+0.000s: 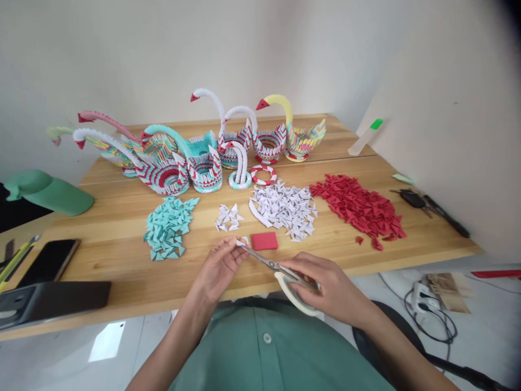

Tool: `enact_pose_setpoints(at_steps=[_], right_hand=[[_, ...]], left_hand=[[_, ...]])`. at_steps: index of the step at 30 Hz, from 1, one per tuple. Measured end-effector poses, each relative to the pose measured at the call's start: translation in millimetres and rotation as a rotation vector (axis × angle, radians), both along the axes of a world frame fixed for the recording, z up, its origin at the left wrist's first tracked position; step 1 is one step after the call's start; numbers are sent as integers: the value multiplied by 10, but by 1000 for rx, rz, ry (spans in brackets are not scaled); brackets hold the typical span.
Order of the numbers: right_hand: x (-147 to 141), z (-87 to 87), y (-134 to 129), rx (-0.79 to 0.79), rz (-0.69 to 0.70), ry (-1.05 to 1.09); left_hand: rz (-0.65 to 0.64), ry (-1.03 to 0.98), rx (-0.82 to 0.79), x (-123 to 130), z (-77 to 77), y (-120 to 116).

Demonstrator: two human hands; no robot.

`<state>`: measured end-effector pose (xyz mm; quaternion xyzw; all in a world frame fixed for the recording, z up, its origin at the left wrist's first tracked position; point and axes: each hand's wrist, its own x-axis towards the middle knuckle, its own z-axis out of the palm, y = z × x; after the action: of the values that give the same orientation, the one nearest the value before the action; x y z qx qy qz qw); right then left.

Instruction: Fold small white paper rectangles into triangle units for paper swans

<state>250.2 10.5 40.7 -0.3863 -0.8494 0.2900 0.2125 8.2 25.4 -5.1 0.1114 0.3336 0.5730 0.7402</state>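
Head view — right hand point(325, 285) grips scissors point(280, 271); left hand point(220, 269) pinches paper piece point(243, 241).

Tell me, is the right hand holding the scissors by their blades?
No, the right hand grips the scissors by their white handles, and the blades point toward the left hand.

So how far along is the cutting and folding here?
Done: several paper swans stand finished, beside teal, white and red piles of folded pieces. In hand: right hand works scissors on a white scrap held by left hand. Left: the uncut red stack.
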Motion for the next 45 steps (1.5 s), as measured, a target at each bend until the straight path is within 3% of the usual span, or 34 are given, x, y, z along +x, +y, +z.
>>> enact_pose_setpoints(at_steps=[4,7,14,25,32,35,38,42,45], right_hand=[[-46,-23,-23,135,-23,-57],[-77,-49,-29,205,-31,-72],[-29,-58,-9,119,-19,-30],[-23,-66,13,120,-4,-36],[-43,-46,-12,131,-5,-74],[36,-11,11,127,-4,-50],[264,-37,99,94,-160,-50],[677,-287,260,226,-691,-188],[918,-530,339,333,-831,-393]], left_hand=[[58,152,76,51,29,4],[69,118,56,62,17,21],[77,-75,-60,-6,-61,45],[59,-56,-88,-1,-22,32],[77,277,94,65,-22,-21],[158,275,99,-25,-16,-3],[278,191,111,-201,-5,42],[218,105,84,-312,-13,51],[188,59,27,-271,-37,23]])
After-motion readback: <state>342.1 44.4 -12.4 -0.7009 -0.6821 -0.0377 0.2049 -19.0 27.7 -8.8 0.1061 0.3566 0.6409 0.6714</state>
